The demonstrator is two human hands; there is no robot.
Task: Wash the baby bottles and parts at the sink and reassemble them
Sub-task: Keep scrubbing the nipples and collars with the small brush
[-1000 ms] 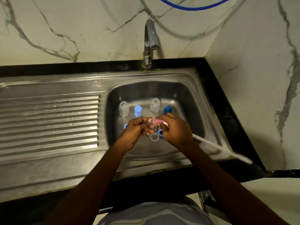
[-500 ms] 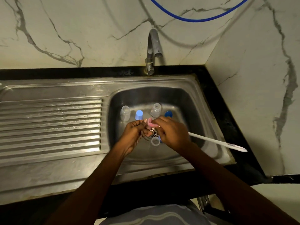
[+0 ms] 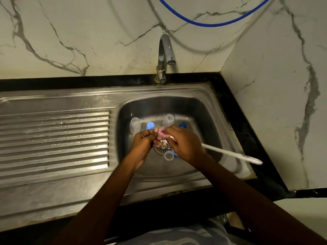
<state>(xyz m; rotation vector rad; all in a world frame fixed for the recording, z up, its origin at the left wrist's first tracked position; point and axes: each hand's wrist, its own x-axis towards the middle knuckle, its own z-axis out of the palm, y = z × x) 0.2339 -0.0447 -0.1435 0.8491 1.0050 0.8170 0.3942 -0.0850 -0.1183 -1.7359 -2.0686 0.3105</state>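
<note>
So the pink piece (image 3: 161,133) is up between both hands, right over the drain (image 3: 163,148). The left hand (image 3: 142,141) has its fingers curled and pinches the pink piece from its side. The right hand (image 3: 185,144) is closed round a white brush (image 3: 230,153), with the handle sticking out past its wrist side and ending over the sink's right rim. Can't tell what the pink piece actually is, it's too small. On the near side of the right hand's fingers a clear ring (image 3: 169,155) and a blue bit (image 3: 175,153) sit touching. Beyond the left hand stand a clear bottle (image 3: 134,125) and a pale blue cap (image 3: 150,125). Beyond the right hand are a second bottle (image 3: 169,119) and a dark blue cap (image 3: 182,124), all on the sink (image 3: 203,110) floor. The tap (image 3: 164,55) is further back with a blue hose (image 3: 212,24) above it, and the drainboard (image 3: 53,144) is off left of the left hand.
</note>
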